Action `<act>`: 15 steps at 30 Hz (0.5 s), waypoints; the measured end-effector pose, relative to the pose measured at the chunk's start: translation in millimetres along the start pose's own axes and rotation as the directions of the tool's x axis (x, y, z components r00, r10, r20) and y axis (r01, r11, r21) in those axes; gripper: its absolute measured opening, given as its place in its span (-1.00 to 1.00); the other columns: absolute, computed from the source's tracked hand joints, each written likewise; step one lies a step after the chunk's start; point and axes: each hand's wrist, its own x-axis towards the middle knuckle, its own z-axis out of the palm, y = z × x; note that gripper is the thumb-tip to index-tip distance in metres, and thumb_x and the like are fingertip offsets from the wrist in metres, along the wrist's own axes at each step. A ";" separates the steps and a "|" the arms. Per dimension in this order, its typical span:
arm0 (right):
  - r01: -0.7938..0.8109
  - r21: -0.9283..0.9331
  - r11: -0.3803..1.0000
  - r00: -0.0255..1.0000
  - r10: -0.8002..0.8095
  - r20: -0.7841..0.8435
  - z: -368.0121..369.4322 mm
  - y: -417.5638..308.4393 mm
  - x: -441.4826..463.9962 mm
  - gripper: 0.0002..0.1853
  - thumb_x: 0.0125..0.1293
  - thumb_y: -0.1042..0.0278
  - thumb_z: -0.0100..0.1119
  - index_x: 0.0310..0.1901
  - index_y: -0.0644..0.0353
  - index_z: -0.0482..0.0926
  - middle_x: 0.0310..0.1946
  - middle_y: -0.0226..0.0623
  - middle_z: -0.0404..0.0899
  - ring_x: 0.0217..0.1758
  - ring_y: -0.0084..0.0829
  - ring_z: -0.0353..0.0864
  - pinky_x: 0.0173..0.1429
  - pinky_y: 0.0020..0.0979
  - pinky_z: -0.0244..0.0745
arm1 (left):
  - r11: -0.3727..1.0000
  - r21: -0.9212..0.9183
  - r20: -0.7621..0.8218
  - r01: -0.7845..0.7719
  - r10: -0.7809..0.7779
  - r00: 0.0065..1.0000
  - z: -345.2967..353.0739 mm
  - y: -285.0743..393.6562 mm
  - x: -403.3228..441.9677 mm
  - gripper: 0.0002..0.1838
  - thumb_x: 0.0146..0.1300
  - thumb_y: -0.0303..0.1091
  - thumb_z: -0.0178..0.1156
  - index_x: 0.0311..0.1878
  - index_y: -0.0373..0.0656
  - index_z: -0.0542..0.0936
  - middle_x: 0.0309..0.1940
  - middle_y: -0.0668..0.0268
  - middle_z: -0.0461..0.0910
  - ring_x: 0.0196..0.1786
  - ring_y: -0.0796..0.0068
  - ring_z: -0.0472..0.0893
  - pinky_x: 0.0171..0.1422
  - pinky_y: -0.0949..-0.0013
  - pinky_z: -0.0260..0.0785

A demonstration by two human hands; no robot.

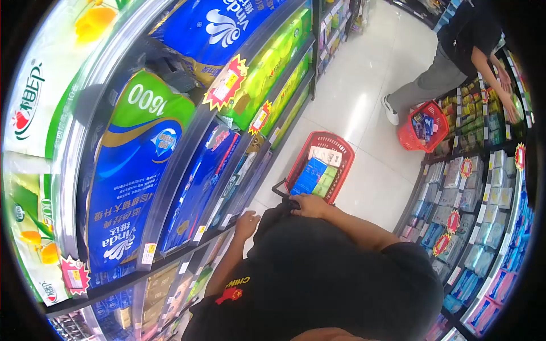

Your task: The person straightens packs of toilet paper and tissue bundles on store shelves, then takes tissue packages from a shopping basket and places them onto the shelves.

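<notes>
My right hand is closed round the black handle of a red shopping basket, which is just ahead of my body above the tiled floor. Inside the basket lie a blue pack, a green pack and a whitish pack. My left hand hangs low beside the left shelf, apart from the goods. Its fingers are loosely bent and nothing shows in them.
Shelves on the left hold a large blue-and-green tissue pack and green packs. Ahead on the right, a person in dark clothes reaches toward the right shelf, beside another red basket. Small packs fill the right shelves.
</notes>
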 end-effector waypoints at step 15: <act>0.089 -0.026 0.996 0.996 -0.089 -0.002 -17.6 5.4 5.7 -0.33 0.28 0.04 0.19 0.41 0.04 0.37 0.18 0.09 0.54 0.21 0.06 0.56 0.30 -0.11 0.44 | 0.904 -0.336 0.068 0.265 -0.257 0.964 10.8 -108.1 19.9 -0.66 0.25 -0.07 0.20 -0.45 -0.17 0.56 -0.64 0.22 0.54 -0.57 0.34 0.55 -0.44 0.16 0.36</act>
